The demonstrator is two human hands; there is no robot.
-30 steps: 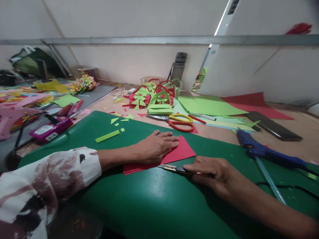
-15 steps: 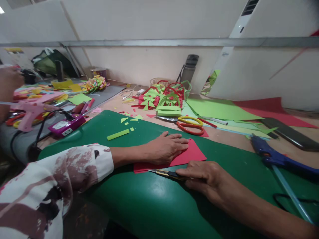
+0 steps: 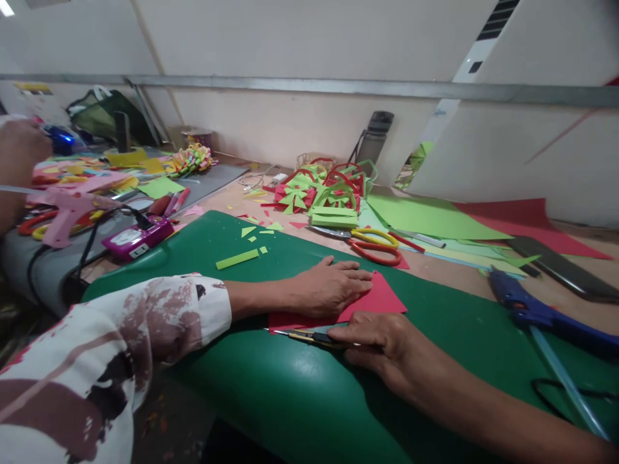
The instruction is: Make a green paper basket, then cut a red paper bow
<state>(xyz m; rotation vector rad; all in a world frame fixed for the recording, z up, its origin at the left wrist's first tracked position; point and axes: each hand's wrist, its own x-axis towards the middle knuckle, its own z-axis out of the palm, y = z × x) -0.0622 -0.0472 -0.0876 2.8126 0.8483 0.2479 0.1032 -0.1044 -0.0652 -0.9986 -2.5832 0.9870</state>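
A piece of red paper (image 3: 382,299) lies on the green mat (image 3: 290,393). My left hand (image 3: 331,289) rests flat across it, palm down with fingers stretched out. Along the paper's near edge, my right hand (image 3: 374,341) grips a utility knife (image 3: 309,336) with a black and yellow handle. The blade points left and lies at the lower left edge of the paper. Part of the knife's handle is hidden in my right fingers.
Scissors (image 3: 372,243) lie past the mat, before red and green paper pieces (image 3: 333,193). A blue glue gun (image 3: 536,306) and a phone (image 3: 563,267) sit at right. Left are a pink glue gun (image 3: 68,206), a purple power strip (image 3: 138,237) and another person's hand (image 3: 24,145).
My right hand has drawn the utility knife left along the red paper's near edge. My left hand stays flat on the paper. The view has shifted slightly.
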